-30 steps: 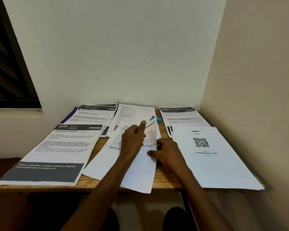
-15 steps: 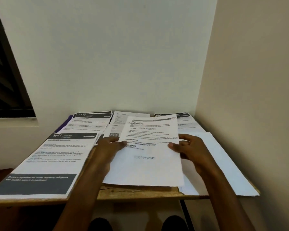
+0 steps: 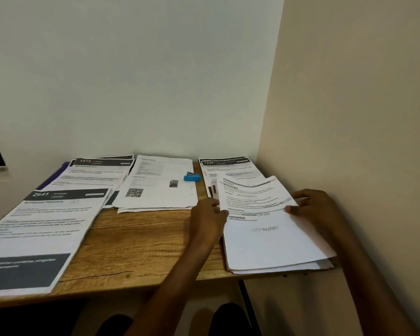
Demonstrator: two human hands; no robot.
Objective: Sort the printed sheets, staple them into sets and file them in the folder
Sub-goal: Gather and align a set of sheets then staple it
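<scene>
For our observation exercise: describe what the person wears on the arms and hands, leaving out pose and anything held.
Both forearms are bare; no sleeves show. The left hand and right hand wear no gloves. No watch, bracelet or ring is visible on wrists or fingers.

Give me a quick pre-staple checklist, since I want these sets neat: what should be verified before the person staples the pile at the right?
1. Both hands on the pile: ok. Left hand and right hand pinch the top sheet at its side edges.
2. Top sheet lying flat: not ok, its far end is lifted and curled.
3. Pile edges squared: not ok, lower sheets stick out at the near corner.
4. Blue stapler free: ok, it lies untouched on the middle pile.
5. Pages belong together: cannot tell, the print is blurred.
</scene>
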